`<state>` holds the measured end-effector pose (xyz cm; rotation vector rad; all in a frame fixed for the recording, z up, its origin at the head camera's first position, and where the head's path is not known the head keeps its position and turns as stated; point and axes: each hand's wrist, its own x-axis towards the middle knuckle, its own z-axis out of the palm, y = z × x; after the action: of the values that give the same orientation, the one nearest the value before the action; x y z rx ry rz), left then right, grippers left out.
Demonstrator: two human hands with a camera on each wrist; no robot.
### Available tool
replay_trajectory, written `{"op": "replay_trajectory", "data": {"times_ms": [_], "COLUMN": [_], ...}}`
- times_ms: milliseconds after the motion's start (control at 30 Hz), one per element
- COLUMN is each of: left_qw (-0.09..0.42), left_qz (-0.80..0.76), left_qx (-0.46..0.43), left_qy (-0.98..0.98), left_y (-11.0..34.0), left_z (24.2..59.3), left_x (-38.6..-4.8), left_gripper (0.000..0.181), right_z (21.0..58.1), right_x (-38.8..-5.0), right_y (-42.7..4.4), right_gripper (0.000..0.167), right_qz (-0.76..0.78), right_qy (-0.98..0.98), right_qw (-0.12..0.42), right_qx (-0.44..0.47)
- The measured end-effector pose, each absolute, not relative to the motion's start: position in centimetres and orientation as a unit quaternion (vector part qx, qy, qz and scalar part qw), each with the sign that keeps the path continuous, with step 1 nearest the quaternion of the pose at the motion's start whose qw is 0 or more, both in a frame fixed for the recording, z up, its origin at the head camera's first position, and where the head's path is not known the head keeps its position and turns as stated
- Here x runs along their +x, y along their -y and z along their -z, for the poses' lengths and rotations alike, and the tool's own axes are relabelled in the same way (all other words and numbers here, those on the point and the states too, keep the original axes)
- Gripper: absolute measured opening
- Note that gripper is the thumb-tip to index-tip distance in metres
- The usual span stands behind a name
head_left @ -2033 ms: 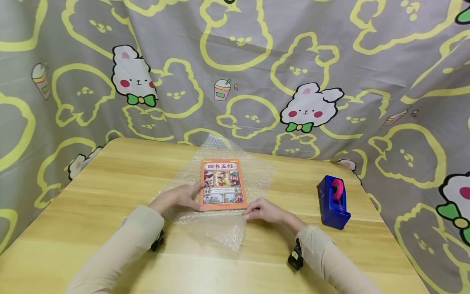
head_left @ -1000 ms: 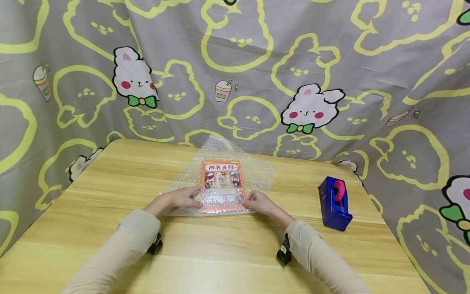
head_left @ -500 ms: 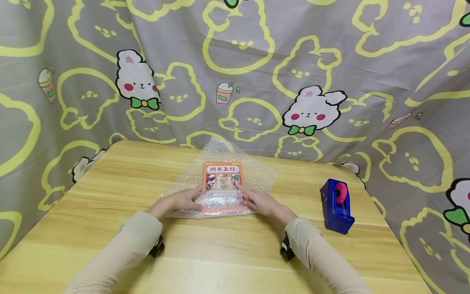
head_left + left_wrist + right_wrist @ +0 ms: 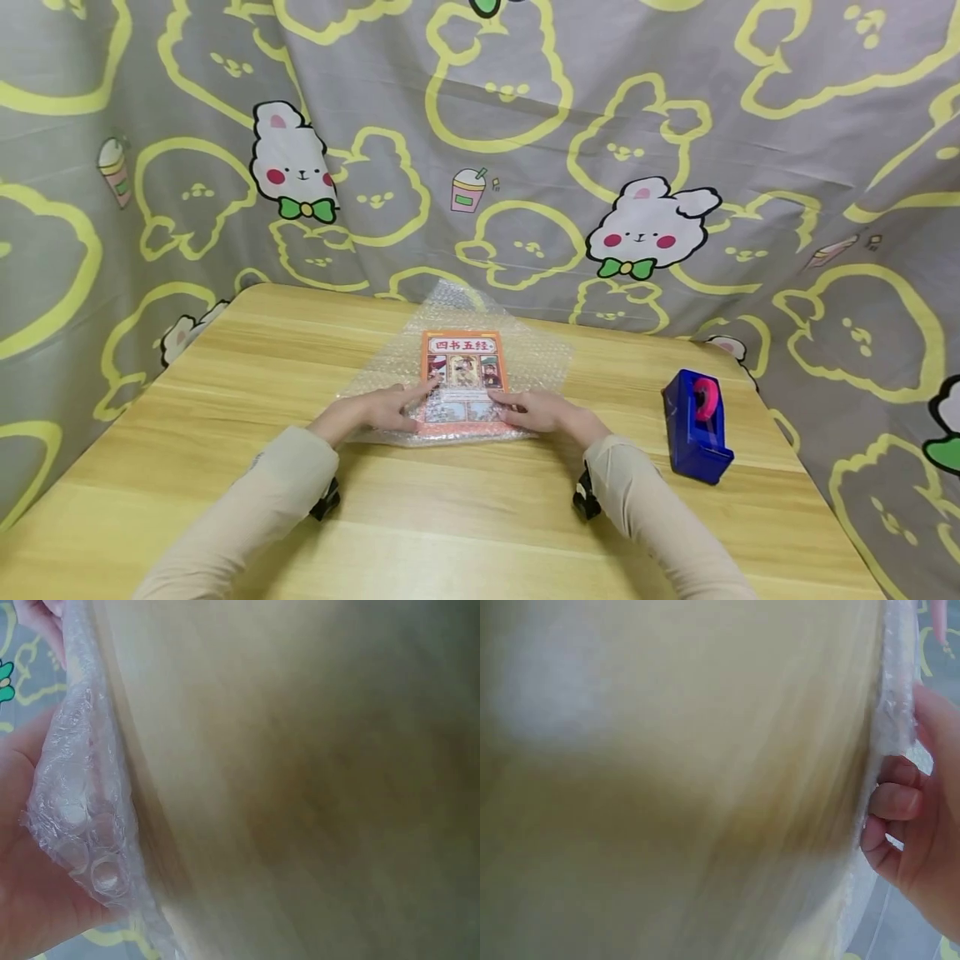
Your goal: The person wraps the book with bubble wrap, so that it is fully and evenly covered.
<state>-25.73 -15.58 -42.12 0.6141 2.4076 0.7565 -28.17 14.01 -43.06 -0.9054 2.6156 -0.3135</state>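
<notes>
So the orange book (image 4: 463,348) sits on the table (image 4: 450,517) toward 12 o'clock, and I'd call it partway wrapped: the bubble wrap's (image 4: 536,354) 6 o'clock flap is over the lower cover, but the 9, 12 and 3 o'clock parts lie flat and the tape dispenser (image 4: 692,442) at 4 o'clock looks untouched. Left hand's (image 4: 381,408) grip is spread, pressing at the 7 o'clock corner; can't tell if the right hand's (image 4: 543,411) is pinching anything, though only its wrist cam shows those curled fingers by the edge.
</notes>
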Motion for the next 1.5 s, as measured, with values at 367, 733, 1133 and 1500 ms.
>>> {"op": "replay_trajectory", "data": {"times_ms": [367,733,1133,1500], "left_qw": [0.291,0.297,0.294,0.295], "left_qz": [-0.268,-0.217,-0.175,-0.166], "left_qx": [0.213,0.251,0.263,0.238], "left_qy": [-0.893,-0.895,-0.902,-0.910], "left_y": [14.8,13.5,11.8,10.8], "left_z": [42.1,41.5,41.4,41.5], "left_x": [-25.9,-25.3,-23.4,-20.6], "left_gripper": [0.064,0.060,0.060,0.057], "right_z": [42.9,43.2,43.4,43.5], "right_x": [-28.1,-26.3,-23.2,-20.6], "right_y": [-14.8,-16.4,-17.9,-18.8], "right_gripper": [0.054,0.059,0.061,0.062], "right_qz": [0.160,0.186,0.223,0.240], "right_qy": [-0.904,-0.894,-0.895,-0.894], "right_qw": [0.220,0.229,0.202,0.195], "right_qx": [-0.329,-0.336,-0.328,-0.323]}}
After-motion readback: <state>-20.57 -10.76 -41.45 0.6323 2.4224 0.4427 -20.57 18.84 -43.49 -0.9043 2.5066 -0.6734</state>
